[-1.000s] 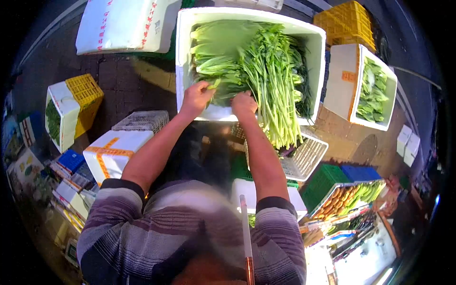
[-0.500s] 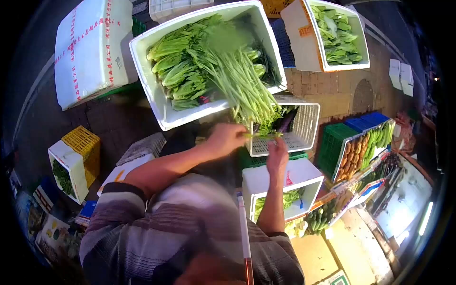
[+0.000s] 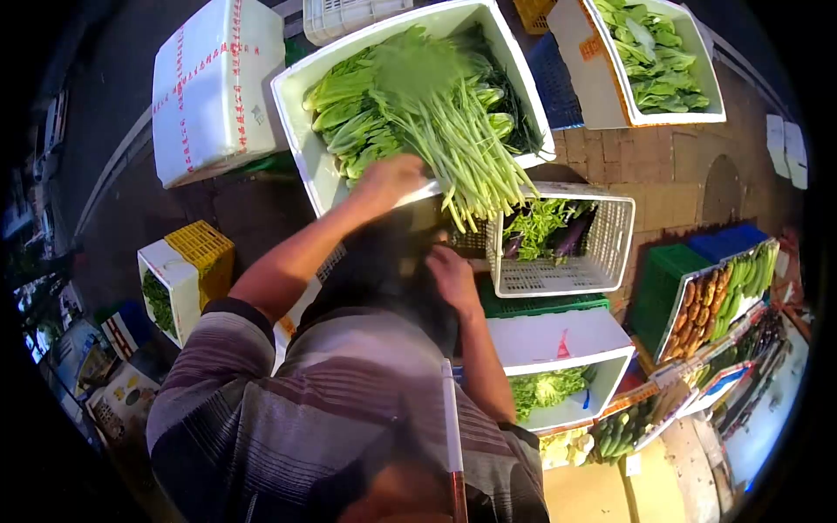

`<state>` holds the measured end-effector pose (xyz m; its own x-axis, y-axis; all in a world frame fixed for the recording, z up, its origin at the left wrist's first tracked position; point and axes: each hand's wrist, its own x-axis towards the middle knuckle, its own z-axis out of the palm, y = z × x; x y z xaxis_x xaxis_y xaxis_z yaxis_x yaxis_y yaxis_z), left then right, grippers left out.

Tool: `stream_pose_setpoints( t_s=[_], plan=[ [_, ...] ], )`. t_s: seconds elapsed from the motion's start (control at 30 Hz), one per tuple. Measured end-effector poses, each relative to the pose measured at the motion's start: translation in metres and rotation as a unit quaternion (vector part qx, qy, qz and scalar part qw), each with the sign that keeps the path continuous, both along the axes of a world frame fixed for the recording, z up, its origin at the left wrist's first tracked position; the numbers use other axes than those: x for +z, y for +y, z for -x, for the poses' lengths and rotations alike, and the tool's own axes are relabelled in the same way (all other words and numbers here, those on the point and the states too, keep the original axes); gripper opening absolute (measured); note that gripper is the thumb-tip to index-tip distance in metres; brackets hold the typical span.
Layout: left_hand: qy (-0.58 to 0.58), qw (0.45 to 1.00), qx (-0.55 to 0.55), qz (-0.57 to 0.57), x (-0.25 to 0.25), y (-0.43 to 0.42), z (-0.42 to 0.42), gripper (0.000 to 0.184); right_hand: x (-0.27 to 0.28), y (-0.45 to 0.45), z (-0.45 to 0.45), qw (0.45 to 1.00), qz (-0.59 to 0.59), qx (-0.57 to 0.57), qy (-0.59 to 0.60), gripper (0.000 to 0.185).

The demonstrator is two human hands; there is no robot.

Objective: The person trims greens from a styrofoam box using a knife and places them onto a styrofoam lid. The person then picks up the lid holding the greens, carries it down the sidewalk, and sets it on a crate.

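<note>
My left hand is at the near rim of a large white foam box, beside the leafy greens inside. Its fingertips are blurred and partly hidden, so any hold cannot be made out. A bunch of long green stems lies over the greens, its cut ends hanging past the rim. My right hand is lower, in front of my body, fingers loosely bent and apart with nothing visible in them. Just right of it stands a white plastic crate holding leafy sprigs and dark purple eggplants.
A closed white foam box stands at the upper left. Another open foam box of greens is at the upper right. Below the crate, a foam box holds lettuce. Vegetable displays line the right; a yellow crate stands left.
Both hands have moved apart from the green stem they held together. My left hand went up and left to the foam box rim; my right went left. The view has shifted.
</note>
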<state>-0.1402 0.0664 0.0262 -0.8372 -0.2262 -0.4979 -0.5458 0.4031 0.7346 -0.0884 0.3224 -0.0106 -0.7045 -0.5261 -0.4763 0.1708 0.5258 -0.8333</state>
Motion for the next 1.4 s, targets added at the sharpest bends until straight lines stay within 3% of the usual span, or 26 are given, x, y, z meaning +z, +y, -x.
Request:
stream_pose_setpoints(
  t_s=[0.07, 0.1, 0.17, 0.3, 0.4, 0.43, 0.53, 0.57, 0.63, 0.7, 0.8, 0.87, 0.93, 0.97, 1.0, 1.03, 1.07, 1.13, 1.23, 1.3, 1.4],
  plan=[
    [0.033, 0.997, 0.059, -0.025, -0.032, -0.048, -0.003, 0.037, 0.020, -0.058, 0.024, 0.991, 0.067, -0.029, -0.108, 0.041],
    [0.045, 0.997, 0.056, 0.002, -0.009, -0.060, 0.007, 0.036, 0.020, -0.087, 0.036, 0.989, 0.081, -0.056, -0.106, 0.038],
    [0.053, 0.996, 0.074, -0.010, -0.010, -0.083, 0.011, 0.038, 0.002, -0.135, 0.052, 0.981, 0.094, -0.125, -0.111, 0.033],
    [0.037, 0.995, 0.088, -0.042, 0.011, -0.095, 0.006, 0.038, -0.132, -0.210, 0.060, 0.927, -0.028, -0.374, -0.021, 0.029],
    [-0.012, 0.996, 0.061, -0.061, 0.007, -0.102, -0.018, 0.038, -0.156, -0.224, 0.080, 0.943, -0.160, -0.284, -0.075, 0.030],
    [-0.029, 0.997, 0.055, -0.055, 0.007, -0.103, -0.025, 0.037, -0.167, -0.227, 0.080, 0.947, -0.212, -0.239, -0.023, 0.034],
    [-0.037, 0.997, 0.042, -0.058, 0.004, -0.107, -0.034, 0.036, -0.179, -0.225, 0.081, 0.940, -0.251, -0.231, -0.009, 0.037],
    [-0.036, 0.996, 0.043, -0.070, 0.001, -0.107, -0.036, 0.036, -0.206, -0.225, 0.076, 0.941, -0.271, -0.201, 0.006, 0.033],
    [-0.029, 0.996, 0.038, -0.081, -0.005, -0.105, -0.033, 0.036, -0.269, -0.232, 0.063, 0.926, -0.219, -0.283, -0.119, 0.034],
    [-0.033, 0.994, 0.035, -0.096, -0.009, -0.106, -0.025, 0.036, -0.244, -0.231, 0.074, 0.930, -0.276, -0.232, -0.076, 0.035],
    [-0.020, 0.992, 0.034, -0.116, 0.000, -0.101, -0.007, 0.034, -0.174, -0.236, 0.088, 0.900, -0.237, -0.358, -0.073, 0.033],
    [-0.007, 0.992, 0.014, -0.124, 0.009, -0.098, 0.011, 0.034, -0.191, -0.241, 0.067, 0.896, -0.119, -0.425, -0.049, 0.040],
    [-0.011, 0.990, -0.032, -0.134, 0.010, -0.096, 0.030, 0.043, -0.175, -0.254, 0.051, 0.860, 0.014, -0.500, -0.097, 0.027],
    [-0.012, 0.989, -0.053, -0.139, 0.010, -0.093, 0.041, 0.048, -0.154, -0.246, 0.045, 0.822, 0.109, -0.510, -0.227, 0.018],
    [0.035, 0.985, -0.153, -0.078, 0.014, -0.090, 0.055, 0.058, -0.097, -0.239, 0.049, 0.762, 0.201, -0.505, -0.351, 0.010],
    [0.081, 0.965, -0.250, -0.017, 0.020, -0.084, 0.070, 0.069, -0.074, -0.239, 0.038, 0.720, 0.368, -0.507, -0.300, 0.008],
    [0.126, 0.930, -0.343, 0.044, 0.017, -0.076, 0.084, 0.080, -0.069, -0.239, 0.038, 0.668, 0.357, -0.538, -0.369, 0.008],
    [0.108, 0.891, -0.435, 0.070, -0.003, -0.059, 0.107, 0.100, -0.087, -0.242, 0.028, 0.599, 0.405, -0.559, -0.407, 0.021],
    [0.100, 0.810, -0.561, 0.141, -0.024, -0.033, 0.141, 0.121, -0.097, -0.235, 0.033, 0.562, 0.452, -0.547, -0.425, 0.017],
    [0.083, 0.750, -0.630, 0.187, -0.030, -0.013, 0.165, 0.132, -0.110, -0.238, 0.042, 0.568, 0.466, -0.575, -0.359, 0.015],
    [0.098, 0.701, -0.678, 0.196, -0.045, 0.003, 0.186, 0.132, -0.088, -0.238, 0.060, 0.534, 0.428, -0.650, -0.329, 0.013]
  ],
)
